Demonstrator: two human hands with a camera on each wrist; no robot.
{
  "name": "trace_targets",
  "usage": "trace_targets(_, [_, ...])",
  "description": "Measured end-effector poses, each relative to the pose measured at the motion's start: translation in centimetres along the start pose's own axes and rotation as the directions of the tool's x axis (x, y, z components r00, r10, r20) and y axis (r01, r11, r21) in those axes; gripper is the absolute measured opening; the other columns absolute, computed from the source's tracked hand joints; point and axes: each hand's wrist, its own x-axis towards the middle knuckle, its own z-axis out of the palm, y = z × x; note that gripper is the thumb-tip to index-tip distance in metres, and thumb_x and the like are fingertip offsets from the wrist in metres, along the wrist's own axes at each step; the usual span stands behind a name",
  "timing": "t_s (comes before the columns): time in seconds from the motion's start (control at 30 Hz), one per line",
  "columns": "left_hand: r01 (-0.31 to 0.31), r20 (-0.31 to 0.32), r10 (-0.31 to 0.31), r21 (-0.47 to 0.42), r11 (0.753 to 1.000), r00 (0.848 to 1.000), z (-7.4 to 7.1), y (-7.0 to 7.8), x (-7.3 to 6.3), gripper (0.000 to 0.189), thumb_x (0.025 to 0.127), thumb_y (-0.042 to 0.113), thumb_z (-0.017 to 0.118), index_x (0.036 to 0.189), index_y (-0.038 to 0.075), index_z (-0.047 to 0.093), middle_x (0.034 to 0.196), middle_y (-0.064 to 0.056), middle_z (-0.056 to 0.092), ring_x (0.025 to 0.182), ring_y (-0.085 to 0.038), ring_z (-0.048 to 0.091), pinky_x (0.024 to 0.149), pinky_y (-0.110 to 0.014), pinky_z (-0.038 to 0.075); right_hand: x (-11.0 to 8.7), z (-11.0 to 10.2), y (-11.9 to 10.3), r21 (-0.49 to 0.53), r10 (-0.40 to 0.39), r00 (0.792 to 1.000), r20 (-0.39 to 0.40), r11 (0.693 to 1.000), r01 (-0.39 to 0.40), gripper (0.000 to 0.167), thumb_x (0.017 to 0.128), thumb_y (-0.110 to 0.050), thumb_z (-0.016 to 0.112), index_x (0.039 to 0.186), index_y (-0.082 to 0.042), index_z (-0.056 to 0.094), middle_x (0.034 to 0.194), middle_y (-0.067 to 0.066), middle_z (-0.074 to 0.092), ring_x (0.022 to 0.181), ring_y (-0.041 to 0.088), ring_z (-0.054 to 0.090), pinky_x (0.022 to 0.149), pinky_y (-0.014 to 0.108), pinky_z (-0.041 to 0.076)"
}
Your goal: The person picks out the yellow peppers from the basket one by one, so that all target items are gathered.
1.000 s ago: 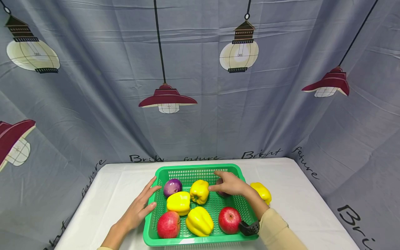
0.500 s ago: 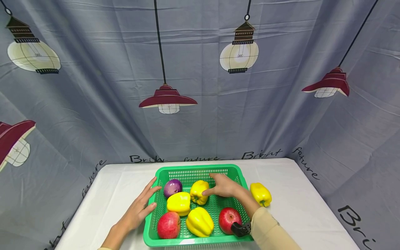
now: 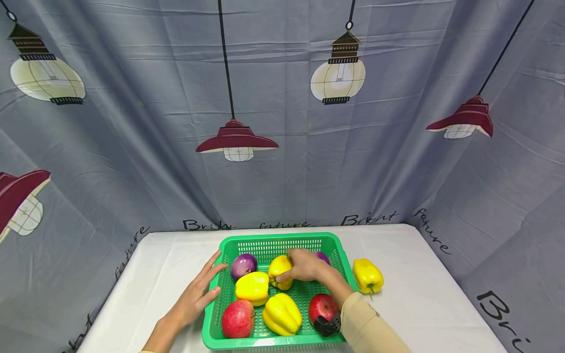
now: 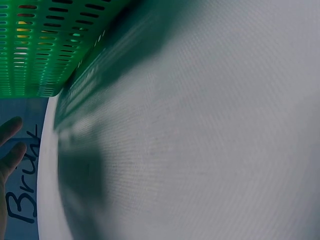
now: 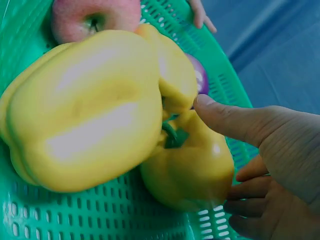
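Note:
My right hand (image 3: 307,265) reaches into the green plastic basket (image 3: 282,236) at a yellow bell pepper (image 3: 278,267). In the right wrist view, the thumb stretches over this pepper (image 5: 195,165) near its green stem, while the fingers lie along its far side, fairly straight. My left hand (image 3: 192,295) is at the basket's left side, fingers spread, fingertips at the rim. Two more yellow peppers (image 3: 252,288) sit nearer the front. A red apple (image 3: 238,318) occupies the front left corner; a round purple vegetable (image 3: 243,266) lies at the back left.
Another yellow pepper (image 3: 368,276) lies on the white table (image 3: 423,294), right of the basket. A red fruit (image 3: 323,306) sits front right, partly behind the black wrist piece (image 3: 327,325). A second purple thing (image 3: 323,257) shows behind my right hand. A grey printed curtain (image 3: 282,191) hangs behind.
My right hand has moved left from over the purple thing at the back right to the yellow pepper in the back middle. The left hand has stayed at the rim.

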Motion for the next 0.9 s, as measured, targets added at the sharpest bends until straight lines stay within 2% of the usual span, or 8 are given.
trace_targets(0.1, [0.000, 0.001, 0.000, -0.004, 1.000, 1.000, 0.0, 0.1, 0.0, 0.054, 0.093, 0.015, 0.056, 0.146, 0.009, 0.050, 0.165, -0.014, 0.022, 0.144, -0.039, 0.035, 0.095, -0.073, 0.039, 0.2, 0.4, -0.4, -0.032, -0.001, 1.000, -0.001, 1.000, 0.001, 0.054, 0.080, -0.042, 0.085, 0.111, -0.002, 0.064, 0.090, 0.001, 0.062, 0.082, 0.021, 0.057, 0.075, 0.038, 0.052])
trace_targets(0.17, [0.002, 0.006, -0.002, -0.004, 1.000, 1.000, -0.1, 0.1, 0.1, 0.053, 0.094, 0.015, 0.056, 0.146, 0.009, 0.049, 0.165, -0.014, 0.022, 0.143, -0.039, 0.035, 0.095, -0.073, 0.039, 0.3, 0.6, -0.7, -0.050, 0.011, 1.000, -0.002, 0.999, -0.011, 0.049, 0.079, -0.044, 0.085, 0.104, -0.007, 0.064, 0.083, -0.003, 0.058, 0.076, 0.018, 0.054, 0.070, 0.035, 0.049])
trace_targets(0.3, [0.008, 0.014, -0.008, -0.002, 1.000, 1.000, -0.1, 0.1, 0.1, 0.053, 0.094, 0.016, 0.056, 0.147, 0.009, 0.049, 0.165, -0.014, 0.022, 0.143, -0.039, 0.035, 0.095, -0.073, 0.040, 0.4, 0.9, -1.3, -0.063, 0.050, 0.999, -0.001, 0.997, -0.050, 0.047, 0.078, -0.045, 0.085, 0.100, -0.010, 0.063, 0.081, -0.003, 0.056, 0.075, 0.018, 0.053, 0.069, 0.034, 0.048])
trace_targets(0.5, [0.012, 0.008, -0.012, 0.004, 1.000, 1.000, -0.1, 0.1, 0.0, 0.053, 0.094, 0.017, 0.056, 0.147, 0.010, 0.049, 0.165, -0.014, 0.022, 0.144, -0.039, 0.034, 0.096, -0.073, 0.038, 0.6, 1.4, -2.3, -0.070, 0.087, 0.996, -0.015, 0.994, -0.088, 0.040, 0.077, -0.034, 0.088, 0.091, -0.011, 0.059, 0.077, 0.000, 0.055, 0.069, 0.018, 0.052, 0.062, 0.031, 0.048])
trace_targets(0.77, [0.004, 0.005, -0.004, 0.001, 1.000, 1.000, 0.0, 0.1, -0.1, 0.052, 0.095, 0.018, 0.056, 0.146, 0.010, 0.050, 0.165, -0.014, 0.023, 0.145, -0.037, 0.033, 0.097, -0.073, 0.037, 1.0, 2.5, -3.5, -0.114, 0.128, 0.991, -0.032, 0.985, -0.130, 0.040, 0.075, -0.034, 0.090, 0.074, -0.012, 0.057, 0.066, 0.001, 0.046, 0.059, 0.017, 0.045, 0.053, 0.027, 0.038])
trace_targets(0.9, [0.002, 0.004, -0.002, 0.001, 1.000, 1.000, 0.0, 0.1, 0.0, 0.053, 0.094, 0.018, 0.056, 0.146, 0.010, 0.050, 0.165, -0.014, 0.023, 0.145, -0.037, 0.033, 0.097, -0.074, 0.036, 1.1, 2.6, -3.6, -0.108, 0.128, 0.991, -0.044, 0.985, -0.132, 0.040, 0.075, -0.033, 0.090, 0.071, -0.012, 0.056, 0.064, 0.000, 0.045, 0.057, 0.016, 0.044, 0.052, 0.026, 0.037])
